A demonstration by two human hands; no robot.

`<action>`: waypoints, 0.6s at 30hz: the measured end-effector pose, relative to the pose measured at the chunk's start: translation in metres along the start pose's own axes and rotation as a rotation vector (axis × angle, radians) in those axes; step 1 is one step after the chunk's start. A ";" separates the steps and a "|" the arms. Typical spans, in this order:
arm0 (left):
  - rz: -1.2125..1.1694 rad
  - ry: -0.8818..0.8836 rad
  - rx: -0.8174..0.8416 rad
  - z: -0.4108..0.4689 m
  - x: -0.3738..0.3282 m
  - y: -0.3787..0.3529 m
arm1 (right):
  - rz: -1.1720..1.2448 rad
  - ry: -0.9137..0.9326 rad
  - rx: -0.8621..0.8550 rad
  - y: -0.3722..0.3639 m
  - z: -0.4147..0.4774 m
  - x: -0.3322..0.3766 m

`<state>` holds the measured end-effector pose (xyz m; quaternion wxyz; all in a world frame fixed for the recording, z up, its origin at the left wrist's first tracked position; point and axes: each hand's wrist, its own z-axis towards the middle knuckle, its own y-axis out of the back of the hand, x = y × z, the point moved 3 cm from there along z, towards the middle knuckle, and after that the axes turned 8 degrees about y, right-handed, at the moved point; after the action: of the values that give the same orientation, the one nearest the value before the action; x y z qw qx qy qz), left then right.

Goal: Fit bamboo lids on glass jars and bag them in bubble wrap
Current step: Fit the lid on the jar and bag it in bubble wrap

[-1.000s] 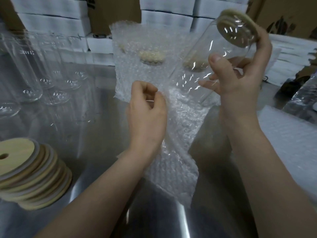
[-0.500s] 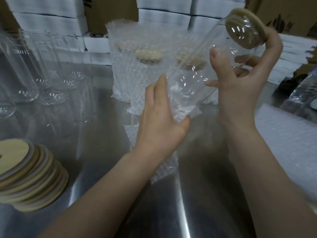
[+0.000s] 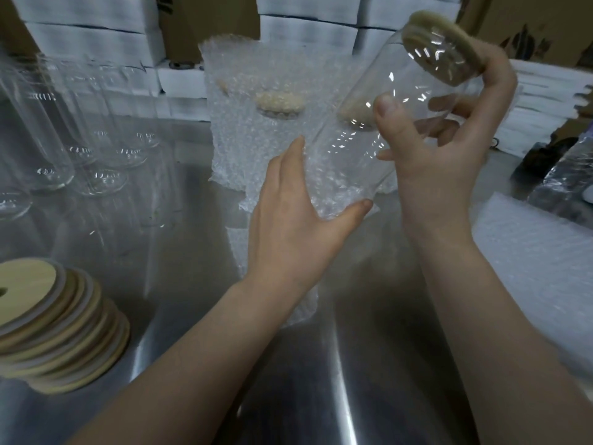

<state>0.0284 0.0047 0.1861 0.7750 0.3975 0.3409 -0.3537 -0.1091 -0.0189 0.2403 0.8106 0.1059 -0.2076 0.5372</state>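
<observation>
My right hand point(image 3: 439, 168) grips a clear glass jar point(image 3: 385, 101) tilted above the steel table, its bamboo lid point(image 3: 439, 48) pointing up and to the right. The jar's base sits inside the mouth of a bubble wrap bag point(image 3: 333, 191). My left hand point(image 3: 292, 226) holds that bag around the jar's lower end, thumb on the right side, and the bag's tail hangs down behind my wrist. Behind them stand wrapped jars point(image 3: 256, 123) with lids showing through the wrap.
A stack of bamboo lids point(image 3: 54, 329) lies at the front left. Several bare glass jars point(image 3: 96, 139) stand at the back left. A pile of bubble wrap sheets point(image 3: 539, 271) lies on the right. White boxes point(image 3: 96, 36) are stacked along the back.
My left hand opened from pinching the bag's edge and slid the bag up onto the jar's base. The right hand lifted the lidded end slightly higher and to the right.
</observation>
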 end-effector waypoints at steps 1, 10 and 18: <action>-0.014 0.007 -0.001 0.000 0.000 0.000 | -0.002 0.011 0.008 -0.001 -0.001 0.001; -0.155 0.036 -0.014 -0.001 -0.005 0.005 | 0.032 -0.009 0.145 -0.007 -0.001 0.008; -0.155 0.006 -0.038 0.001 -0.005 0.007 | 0.085 -0.015 0.163 -0.010 -0.001 0.013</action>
<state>0.0317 0.0086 0.1929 0.7518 0.3561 0.3796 -0.4049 -0.0956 -0.0111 0.2456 0.7742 0.1668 -0.1736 0.5853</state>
